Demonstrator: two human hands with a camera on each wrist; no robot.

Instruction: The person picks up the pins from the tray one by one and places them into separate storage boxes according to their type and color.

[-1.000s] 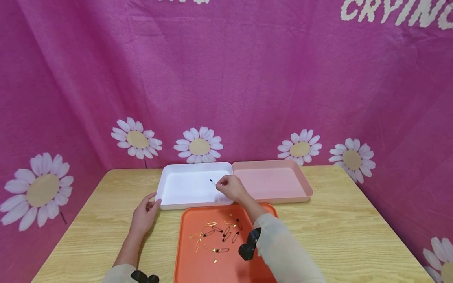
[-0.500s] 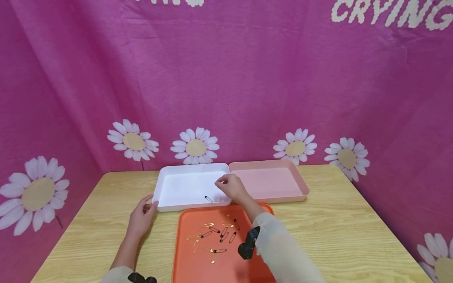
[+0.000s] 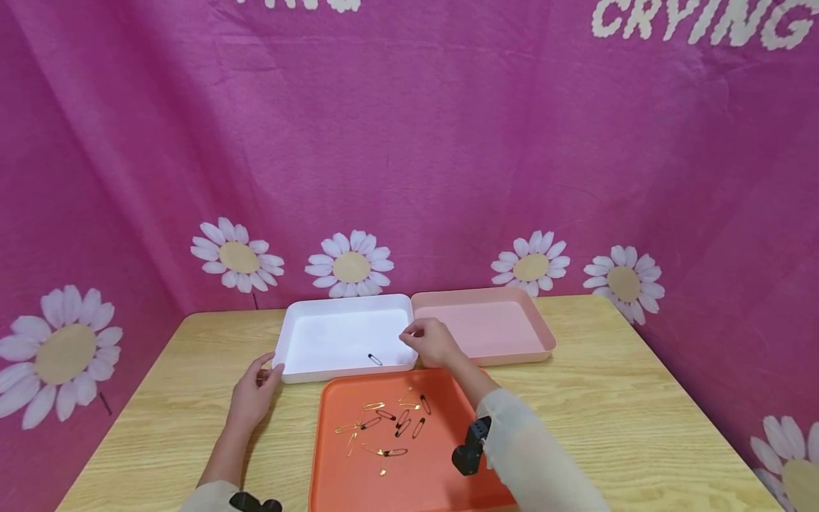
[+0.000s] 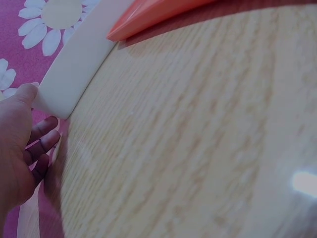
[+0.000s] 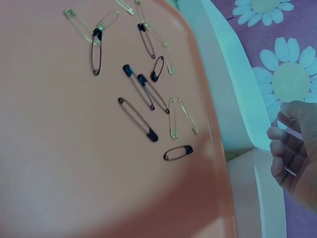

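Observation:
In the head view, my right hand (image 3: pixel 435 343) hovers over the right end of the white tray (image 3: pixel 333 331), fingers loosely bent with nothing between them. One black safety pin (image 3: pixel 375 360) lies in that tray near its front wall. My left hand (image 3: pixel 252 391) rests against the tray's front left corner, thumb and fingertips touching it from outside. The left wrist view shows the thumb at the rim and the other fingers (image 4: pixel 42 144) relaxed below. Several black safety pins (image 5: pixel 138 119) and gold safety pins (image 5: pixel 172 119) lie scattered in the orange tray (image 3: pixel 345 487).
To the right of the white tray, a pink tray (image 3: pixel 486 331) stands side by side with it. The orange tray sits in front of both on the wooden table (image 3: pixel 627 419). A magenta cloth (image 3: pixel 409 142) with printed daisies hangs behind and at the sides.
My right hand has let go of the black safety pin, which dropped into the white tray. That hand then moved slightly right. The left hand has stayed at the tray's corner.

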